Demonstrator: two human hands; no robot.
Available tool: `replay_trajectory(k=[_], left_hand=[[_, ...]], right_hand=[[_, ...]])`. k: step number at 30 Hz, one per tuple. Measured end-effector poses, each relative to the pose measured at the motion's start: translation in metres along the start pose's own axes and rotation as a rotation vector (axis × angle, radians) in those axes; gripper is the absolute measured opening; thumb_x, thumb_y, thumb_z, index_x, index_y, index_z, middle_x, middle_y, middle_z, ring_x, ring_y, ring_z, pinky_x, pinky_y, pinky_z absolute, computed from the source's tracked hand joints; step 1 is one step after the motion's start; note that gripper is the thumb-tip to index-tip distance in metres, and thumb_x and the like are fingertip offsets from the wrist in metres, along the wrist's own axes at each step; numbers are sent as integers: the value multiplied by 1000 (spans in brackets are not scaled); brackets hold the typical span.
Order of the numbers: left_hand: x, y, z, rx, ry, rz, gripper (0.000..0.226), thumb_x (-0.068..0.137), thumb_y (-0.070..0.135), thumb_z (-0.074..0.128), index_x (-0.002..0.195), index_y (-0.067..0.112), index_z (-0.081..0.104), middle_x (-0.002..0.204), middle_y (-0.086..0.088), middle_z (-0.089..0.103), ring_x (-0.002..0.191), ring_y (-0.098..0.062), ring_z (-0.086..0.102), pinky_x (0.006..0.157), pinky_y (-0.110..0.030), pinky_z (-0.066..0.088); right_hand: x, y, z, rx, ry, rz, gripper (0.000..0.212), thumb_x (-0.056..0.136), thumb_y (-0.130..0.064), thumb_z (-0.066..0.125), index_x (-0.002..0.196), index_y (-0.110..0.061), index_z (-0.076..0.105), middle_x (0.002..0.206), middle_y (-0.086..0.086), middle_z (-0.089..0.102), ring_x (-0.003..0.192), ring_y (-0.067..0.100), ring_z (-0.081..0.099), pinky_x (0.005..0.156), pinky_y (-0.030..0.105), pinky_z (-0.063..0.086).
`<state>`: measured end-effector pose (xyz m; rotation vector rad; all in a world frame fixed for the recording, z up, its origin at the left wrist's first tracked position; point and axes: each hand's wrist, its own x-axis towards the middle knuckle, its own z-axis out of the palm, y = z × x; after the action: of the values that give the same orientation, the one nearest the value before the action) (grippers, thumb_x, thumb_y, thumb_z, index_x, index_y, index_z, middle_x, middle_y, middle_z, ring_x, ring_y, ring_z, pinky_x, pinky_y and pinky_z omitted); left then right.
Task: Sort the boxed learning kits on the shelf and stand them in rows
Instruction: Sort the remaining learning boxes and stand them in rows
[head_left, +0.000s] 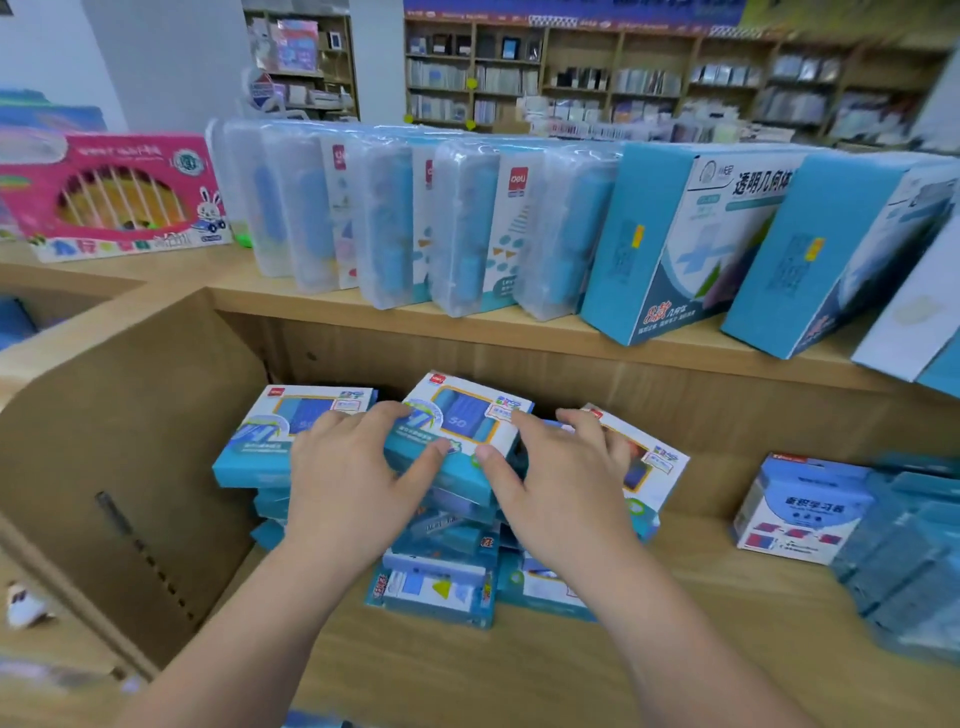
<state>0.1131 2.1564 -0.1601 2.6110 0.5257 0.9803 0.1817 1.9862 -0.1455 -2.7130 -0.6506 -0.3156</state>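
1. The wooden shelf (675, 649) fills the view, with an upper board and a lower bay below it.
2. Up at 12 o'clock, a row of clear cases (395, 223) stands on edge along the upper board. Just beside them, toward 2 o'clock, the big blue boxes (675, 234) lean over.
3. Dead centre in the lower bay sits the pile of kits (441, 592): flat blue boxes stacked loosely and at odd angles, none standing.
4. At 10 o'clock a pink box (119, 197) stands apart on the upper board.
5. Out at 3 o'clock a blurred blue stack (909, 545) is pressed up against a white box (800, 514).
6. The left hand (353, 467) grips the top kit's near left corner, thumb on the front edge and fingers over the face.
7. The right hand (566, 478) pinches the near right corner of the same kit, its outer fingers spread onto the box at 3 o'clock of it.
8. The top kit (467, 415) lies tilted on the crown of the pile, held between both hands.
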Motion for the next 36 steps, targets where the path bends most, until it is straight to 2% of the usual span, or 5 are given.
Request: replay_trajectory(k=[8, 17, 21, 28, 36], left_hand=[[-24, 10, -7, -405, 133, -97, 47, 75, 40, 84, 115, 21, 68, 111, 7, 62, 104, -5, 54, 86, -28, 48], [-42, 16, -16, -1075, 135, -464, 28, 85, 5, 75, 99, 29, 70, 95, -22, 73, 79, -36, 73, 70, -58, 60], [-59, 27, -25, -1181, 151, -400, 27, 80, -12, 69, 92, 12, 68, 115, -6, 71, 73, -14, 72, 67, -28, 60], [-86, 64, -25, -1125, 78, -191, 27, 71, -13, 68, 87, 7, 60, 107, 1, 70, 70, 1, 63, 58, -13, 50], [-105, 148, -3, -1139, -145, -314, 43, 60, 38, 78, 102, 33, 72, 96, -1, 69, 56, -41, 57, 58, -34, 46]], right_hand=[[-9, -15, -1, 403, 57, 111, 50, 86, -60, 57, 128, -34, 59, 95, -16, 67, 118, 13, 47, 101, 37, 27], [-25, -4, -7, 500, 154, 83, 51, 84, -57, 64, 131, -44, 50, 100, -27, 62, 114, 3, 34, 102, 32, 24], [-38, 16, -12, 661, 48, 85, 88, 73, -74, 54, 150, -45, 22, 113, -30, 62, 118, -3, 50, 104, 38, 44], [-76, 57, -36, 1177, 38, 134, 60, 79, -40, 68, 136, -38, 47, 102, -14, 75, 74, 13, 71, 64, 39, 60], [-96, 149, -76, 1377, 120, 218, 34, 78, -19, 62, 112, -20, 61, 93, -5, 76, 71, 8, 72, 48, 26, 56]])
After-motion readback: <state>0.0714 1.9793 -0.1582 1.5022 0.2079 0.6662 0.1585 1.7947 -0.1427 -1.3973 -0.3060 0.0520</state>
